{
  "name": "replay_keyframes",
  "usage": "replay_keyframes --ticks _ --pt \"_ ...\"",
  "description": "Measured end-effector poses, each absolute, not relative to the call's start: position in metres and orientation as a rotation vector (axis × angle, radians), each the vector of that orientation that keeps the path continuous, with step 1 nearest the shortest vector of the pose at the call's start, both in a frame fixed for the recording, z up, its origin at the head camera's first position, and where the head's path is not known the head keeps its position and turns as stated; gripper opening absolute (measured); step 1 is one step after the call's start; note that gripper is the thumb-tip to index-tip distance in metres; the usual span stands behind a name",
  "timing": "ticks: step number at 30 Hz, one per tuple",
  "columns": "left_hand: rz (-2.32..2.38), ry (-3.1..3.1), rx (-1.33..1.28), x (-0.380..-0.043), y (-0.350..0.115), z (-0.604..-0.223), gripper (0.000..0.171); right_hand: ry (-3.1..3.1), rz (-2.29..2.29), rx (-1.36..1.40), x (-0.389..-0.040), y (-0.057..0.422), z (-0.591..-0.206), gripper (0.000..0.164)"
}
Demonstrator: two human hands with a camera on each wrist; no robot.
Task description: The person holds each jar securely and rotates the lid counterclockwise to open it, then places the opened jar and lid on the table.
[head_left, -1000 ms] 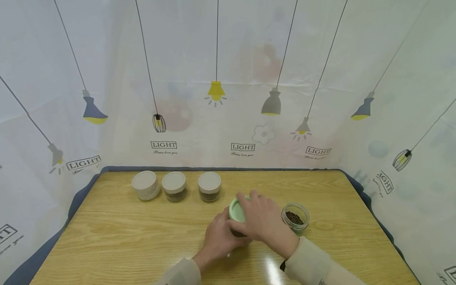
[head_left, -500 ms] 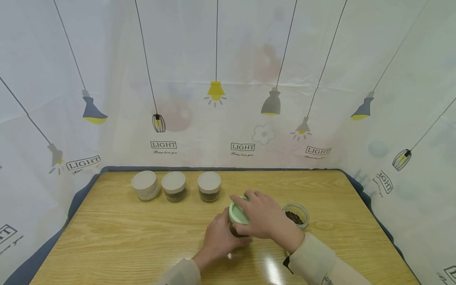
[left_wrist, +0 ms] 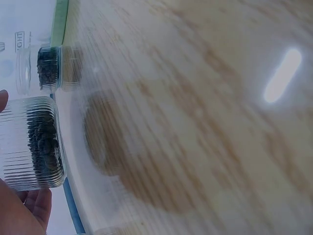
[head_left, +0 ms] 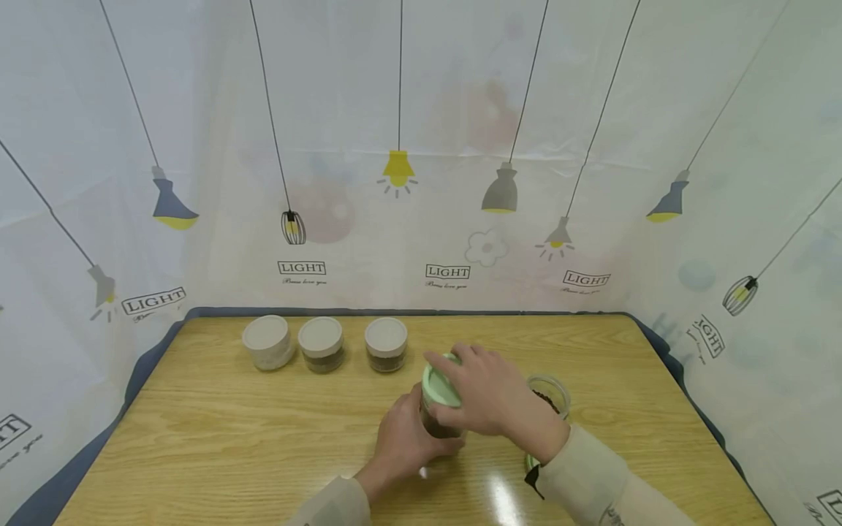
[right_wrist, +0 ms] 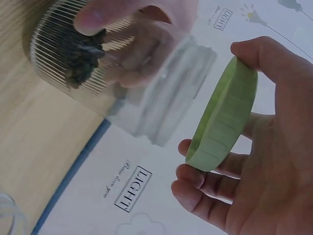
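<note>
My left hand (head_left: 403,437) grips a clear ribbed jar (left_wrist: 34,142) around its side, tilted in the right wrist view. Dark, clumped pieces (right_wrist: 80,58) lie in the bottom of this jar. Between thumb and fingers of my right hand (right_wrist: 264,132) is a light green round lid (right_wrist: 225,117), held by its edge. A narrow gap separates the lid from the jar's bare threaded mouth (right_wrist: 181,93). From the head view, the lid overlaps the jar's top, and my right hand (head_left: 493,394) covers part of it.
Three jars with whitish lids, among them the left one (head_left: 268,343), stand along the back left of the wooden table (head_left: 263,438). An open glass jar (head_left: 551,391) with dark brown bits stands behind my right wrist. Something green (head_left: 531,462) peeks out beside the right sleeve.
My right hand has shifted slightly right with the green lid, which now tilts more. More of the jar's side shows beneath it. The left hand stays nearly still.
</note>
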State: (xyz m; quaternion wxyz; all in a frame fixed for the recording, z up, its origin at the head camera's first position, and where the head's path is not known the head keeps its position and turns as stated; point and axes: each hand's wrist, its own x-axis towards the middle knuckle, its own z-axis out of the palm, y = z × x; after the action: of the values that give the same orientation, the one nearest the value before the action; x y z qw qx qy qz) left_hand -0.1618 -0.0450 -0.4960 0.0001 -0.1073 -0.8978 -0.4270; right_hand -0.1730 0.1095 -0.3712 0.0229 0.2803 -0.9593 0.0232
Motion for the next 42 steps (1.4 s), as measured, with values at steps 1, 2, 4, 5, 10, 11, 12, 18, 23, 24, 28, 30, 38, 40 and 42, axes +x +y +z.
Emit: replay_keyframes --ticks 1,2,4,5,10,11,12,18,23,24,28,30,38,40,42 --pt "-1.336 -2.823 -0.338 -0.162 -0.045 -0.496 0.094 -2.968 0.071 0.867 -0.173 0.109 -0.368 0.068" --pt "-1.332 -2.826 -0.337 -0.162 -0.045 -0.496 0.095 -2.964 0.076 0.865 -0.172 0.110 -0.366 0.067" --pt "-1.329 -2.827 -0.333 -0.162 -0.046 -0.496 0.096 -2.949 0.078 0.864 -0.172 0.109 -0.362 0.068" --pt "-1.329 -2.826 -0.331 -0.163 -0.046 -0.496 0.096 -2.942 0.079 0.865 -0.172 0.110 -0.361 0.067" --pt "-1.330 -2.817 -0.326 -0.164 -0.046 -0.496 0.097 -2.936 0.098 0.861 -0.171 0.110 -0.358 0.068" --pt "-1.327 -2.818 -0.323 -0.164 -0.046 -0.496 0.097 -2.942 0.106 0.855 -0.171 0.111 -0.357 0.068" --pt "-1.327 -2.818 -0.318 -0.164 -0.046 -0.496 0.097 -2.947 0.111 0.850 -0.171 0.111 -0.357 0.068" --pt "-1.339 -2.828 -0.284 -0.165 -0.046 -0.497 0.099 -2.966 0.136 0.800 -0.169 0.118 -0.354 0.068" --pt "-1.331 -2.830 -0.267 -0.166 -0.047 -0.498 0.104 -2.970 0.159 0.748 -0.166 0.129 -0.353 0.067" --pt "-1.331 -2.827 -0.265 -0.166 -0.047 -0.498 0.104 -2.972 0.159 0.738 -0.166 0.131 -0.353 0.068" --pt "-1.343 -2.814 -0.256 -0.166 -0.048 -0.497 0.105 -2.980 0.154 0.711 -0.164 0.141 -0.353 0.070" --pt "-1.356 -2.808 -0.249 -0.166 -0.048 -0.496 0.105 -2.978 0.140 0.703 -0.163 0.147 -0.354 0.070" --pt "-1.321 -2.794 -0.226 -0.167 -0.047 -0.497 0.104 -2.927 0.152 0.695 -0.161 0.166 -0.359 0.068" --pt "-1.325 -2.790 -0.226 -0.168 -0.047 -0.498 0.102 -2.922 0.133 0.701 -0.160 0.170 -0.361 0.068" --pt "-1.335 -2.783 -0.228 -0.168 -0.047 -0.498 0.101 -2.912 0.110 0.711 -0.160 0.173 -0.363 0.068"
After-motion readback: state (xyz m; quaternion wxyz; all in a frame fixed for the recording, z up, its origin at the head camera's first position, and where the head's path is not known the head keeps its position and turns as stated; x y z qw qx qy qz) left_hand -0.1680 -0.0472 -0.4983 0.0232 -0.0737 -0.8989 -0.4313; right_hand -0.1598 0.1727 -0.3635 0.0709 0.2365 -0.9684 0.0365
